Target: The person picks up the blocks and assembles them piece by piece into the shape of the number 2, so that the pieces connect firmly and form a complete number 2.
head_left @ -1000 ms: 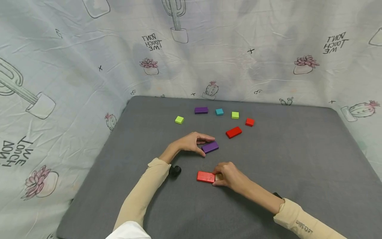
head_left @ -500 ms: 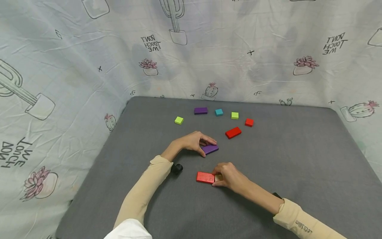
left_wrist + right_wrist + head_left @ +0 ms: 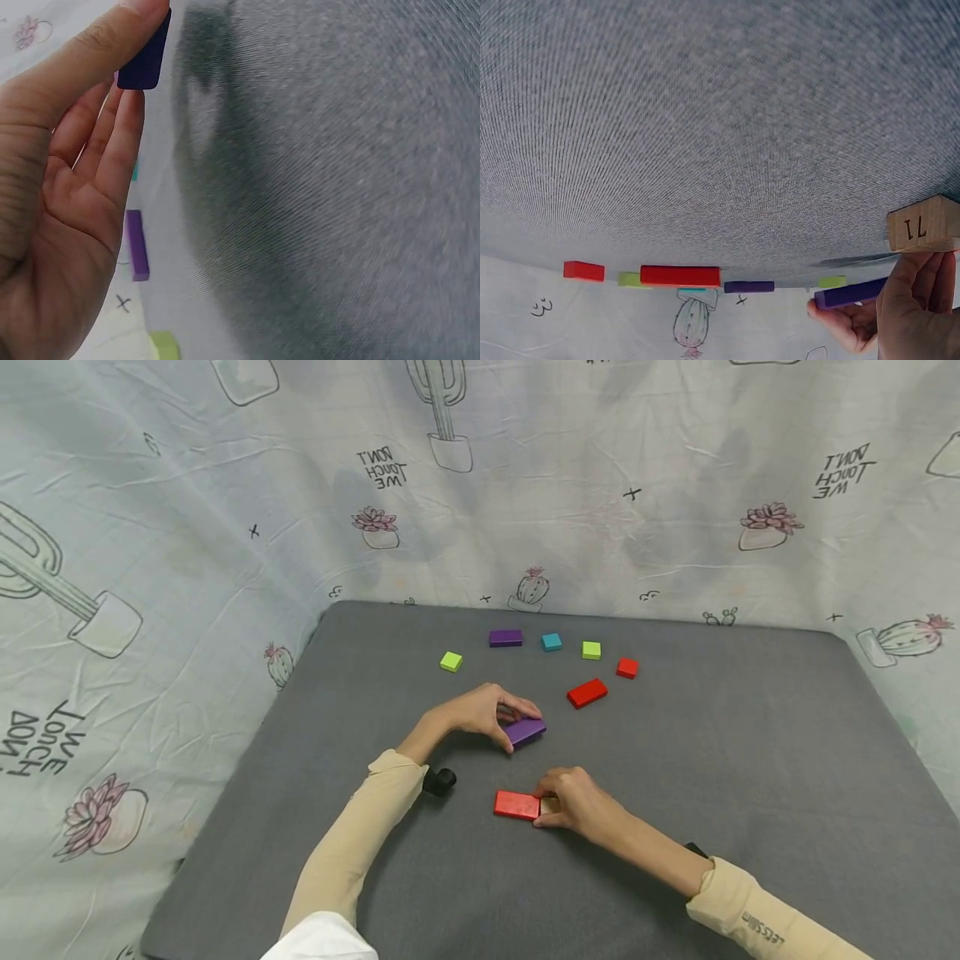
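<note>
My left hand (image 3: 480,714) pinches a purple rectangular block (image 3: 527,731) between thumb and fingers. In the left wrist view the block's dark end (image 3: 145,64) shows at the fingertips, and in the right wrist view the block looks raised off the table. Nearer to me, my right hand (image 3: 581,802) grips a small natural-wood block (image 3: 550,807); dark printed marks show on its face (image 3: 917,227) in the right wrist view. A red rectangular block (image 3: 517,805) lies against the left side of that wooden one. My right fingers partly hide the wooden block.
Toward the back of the grey table (image 3: 750,760) lie a purple block (image 3: 506,638), a blue block (image 3: 551,642), two lime blocks (image 3: 591,650), a small red block (image 3: 627,668) and a longer red block (image 3: 587,693). A printed curtain (image 3: 675,527) hangs behind.
My left fingers have closed on the purple block, which has tilted and risen slightly from the table. The right hand and its wooden block have stayed put beside the red block.
</note>
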The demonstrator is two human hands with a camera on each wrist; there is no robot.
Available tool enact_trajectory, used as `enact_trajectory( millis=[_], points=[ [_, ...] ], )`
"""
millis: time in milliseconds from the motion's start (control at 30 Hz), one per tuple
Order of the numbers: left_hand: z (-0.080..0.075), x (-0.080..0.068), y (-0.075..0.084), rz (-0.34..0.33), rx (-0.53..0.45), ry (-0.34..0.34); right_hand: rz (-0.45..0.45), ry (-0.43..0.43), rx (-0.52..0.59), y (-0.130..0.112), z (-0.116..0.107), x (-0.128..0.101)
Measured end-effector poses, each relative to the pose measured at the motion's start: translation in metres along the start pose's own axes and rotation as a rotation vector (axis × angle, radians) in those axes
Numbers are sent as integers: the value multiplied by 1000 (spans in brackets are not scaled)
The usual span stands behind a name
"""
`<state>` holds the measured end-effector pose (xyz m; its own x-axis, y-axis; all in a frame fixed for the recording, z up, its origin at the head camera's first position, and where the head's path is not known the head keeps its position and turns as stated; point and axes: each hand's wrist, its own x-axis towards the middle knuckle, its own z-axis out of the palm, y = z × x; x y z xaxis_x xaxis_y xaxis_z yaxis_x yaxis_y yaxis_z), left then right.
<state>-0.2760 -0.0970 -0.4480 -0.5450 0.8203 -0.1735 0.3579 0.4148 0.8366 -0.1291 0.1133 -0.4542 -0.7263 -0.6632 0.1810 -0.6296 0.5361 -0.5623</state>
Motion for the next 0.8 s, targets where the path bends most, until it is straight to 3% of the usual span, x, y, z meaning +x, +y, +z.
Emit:
enact_trajectory(
  millis=[233,533,800],
  points=[
    [-1,-11,11,-7,10,-21,12,-13,-5,1,0,0],
    [6,-22,19,45,24,-69,7,-2,-16,1,2,0],
    [14,-24,18,49,46,-129,4,0,-26,0,2,1]
  ],
)
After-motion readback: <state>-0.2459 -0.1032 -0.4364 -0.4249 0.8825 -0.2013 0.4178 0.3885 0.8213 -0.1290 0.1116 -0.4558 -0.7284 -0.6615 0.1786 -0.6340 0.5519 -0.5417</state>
